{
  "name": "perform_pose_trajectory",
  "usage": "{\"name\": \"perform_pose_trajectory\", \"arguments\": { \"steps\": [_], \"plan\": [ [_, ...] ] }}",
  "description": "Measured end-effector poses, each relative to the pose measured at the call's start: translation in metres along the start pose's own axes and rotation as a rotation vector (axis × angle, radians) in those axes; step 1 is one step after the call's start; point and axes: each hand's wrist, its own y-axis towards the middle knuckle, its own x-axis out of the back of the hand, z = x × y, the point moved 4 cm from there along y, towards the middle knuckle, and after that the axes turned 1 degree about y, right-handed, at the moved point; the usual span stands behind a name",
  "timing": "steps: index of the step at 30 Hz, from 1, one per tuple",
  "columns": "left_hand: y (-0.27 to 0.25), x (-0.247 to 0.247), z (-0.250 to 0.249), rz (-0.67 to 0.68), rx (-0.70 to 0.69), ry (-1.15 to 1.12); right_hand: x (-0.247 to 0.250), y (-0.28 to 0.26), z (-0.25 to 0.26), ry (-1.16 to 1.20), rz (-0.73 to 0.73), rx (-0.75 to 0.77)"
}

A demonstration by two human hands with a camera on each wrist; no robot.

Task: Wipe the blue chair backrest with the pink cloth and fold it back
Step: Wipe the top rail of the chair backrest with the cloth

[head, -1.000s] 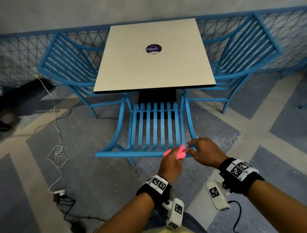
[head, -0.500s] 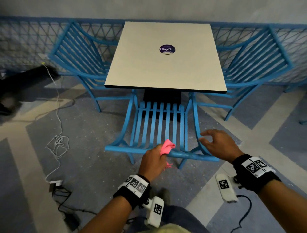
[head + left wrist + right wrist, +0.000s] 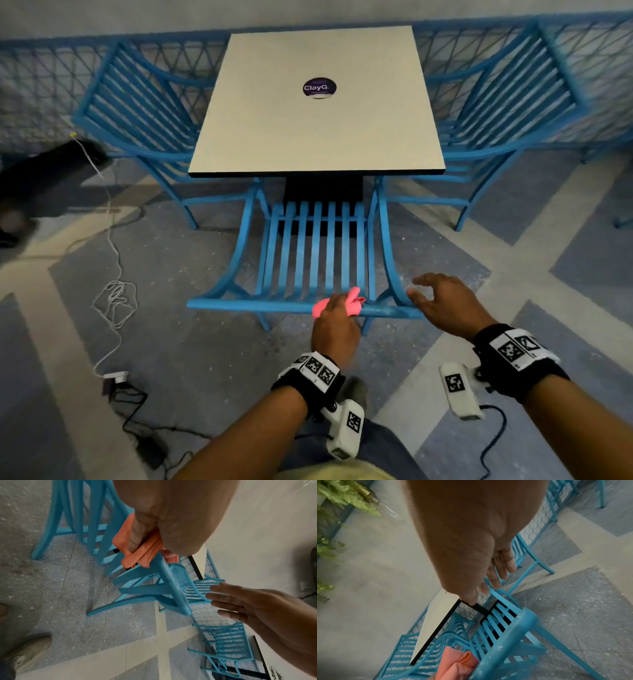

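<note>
A blue slatted chair [image 3: 317, 253] stands tucked under the table, its backrest top rail [image 3: 253, 305] nearest me. My left hand [image 3: 334, 323] grips the bunched pink cloth [image 3: 352, 303] and holds it against that rail, right of its middle. In the left wrist view the cloth [image 3: 137, 550] wraps the top rail [image 3: 171, 586] under my curled fingers. My right hand [image 3: 442, 305] hovers open just beyond the rail's right end, fingers spread, holding nothing. The right wrist view shows the right hand [image 3: 494, 574] above the rail [image 3: 508, 639] and the cloth [image 3: 457, 664] at the bottom.
A white square table [image 3: 318, 102] stands ahead with a blue chair at each side [image 3: 137, 113] [image 3: 507, 102]. A blue mesh fence [image 3: 34, 89] runs behind. A white cable [image 3: 113, 294] and a charger [image 3: 114, 378] lie on the floor at left.
My left hand has kept the pink cloth on the top rail, shifting it slightly along it. My right hand has come off the rail and now hovers open near its right end.
</note>
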Motion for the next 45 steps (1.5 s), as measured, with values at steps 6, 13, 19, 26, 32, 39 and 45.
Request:
{"name": "perform_pose_trajectory", "arguments": {
  "steps": [6, 13, 19, 26, 32, 39, 45],
  "plan": [
    [0.003, -0.028, -0.023, 0.054, -0.044, 0.022, 0.002, -0.017, -0.049, 0.103, -0.031, -0.128],
    [0.003, -0.055, -0.054, 0.142, -0.071, 0.072, 0.011, -0.039, -0.085, 0.175, -0.062, -0.203],
    [-0.003, -0.068, -0.081, 0.197, -0.114, 0.080, 0.009, -0.047, -0.087, 0.194, -0.074, -0.214],
    [-0.009, -0.083, -0.100, 0.304, -0.218, 0.078, 0.004, -0.046, -0.076, 0.183, -0.101, -0.179],
    [-0.017, -0.076, -0.122, 0.436, -0.304, 0.029, 0.004, -0.047, -0.073, 0.226, -0.147, -0.185],
    [-0.043, -0.072, -0.137, 0.704, -0.384, 0.013, 0.016, -0.055, -0.079, 0.250, -0.196, -0.201],
    [-0.021, -0.038, -0.131, 0.484, -0.333, 0.104, 0.025, -0.062, -0.095, 0.272, -0.218, -0.252]
  ]
}}
